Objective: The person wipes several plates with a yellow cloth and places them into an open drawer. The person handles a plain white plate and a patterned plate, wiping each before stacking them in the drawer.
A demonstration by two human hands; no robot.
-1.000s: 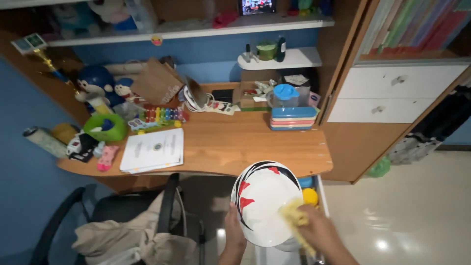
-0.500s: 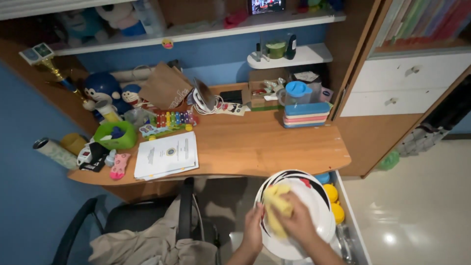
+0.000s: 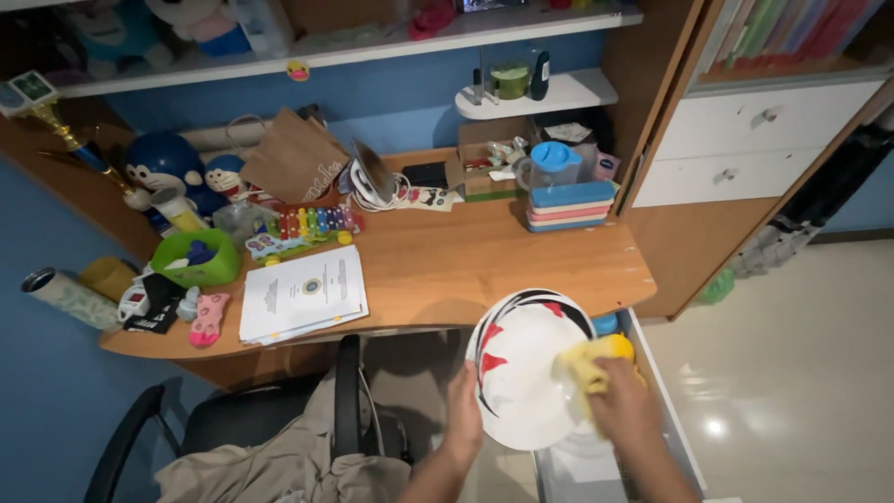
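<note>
While the left hand (image 3: 463,410) curls its fingers (image 3: 468,389) round the lower left rim of the plate (image 3: 521,373), the right hand (image 3: 622,410) has its fingers closed on a yellow cloth (image 3: 589,363) and presses it against the plate's right edge. That plate is white with black and red streaks along its upper and left border, and it is held tilted, face up toward the camera, just in front of the front edge of the bench (image 3: 484,261), not touching it. Right of the plate, and lower, an open white drawer (image 3: 652,391) shows a yellow round thing and a blue one at its top end; what they are is hard to tell, since the cloth and plate cover most of them. Left of the plate, a black chair (image 3: 346,396) carries a heap of beige fabric (image 3: 279,466). Beyond the plate, on the bench, lie a stack of white papers (image 3: 303,293), a green bowl (image 3: 197,259) and a colourful toy xylophone (image 3: 303,228). Farther back from the plate, at the bench's right end, stand stacked flat boxes (image 3: 570,207) in blue and pink with a clear jug (image 3: 551,169), blue-lidded, behind them.
</note>
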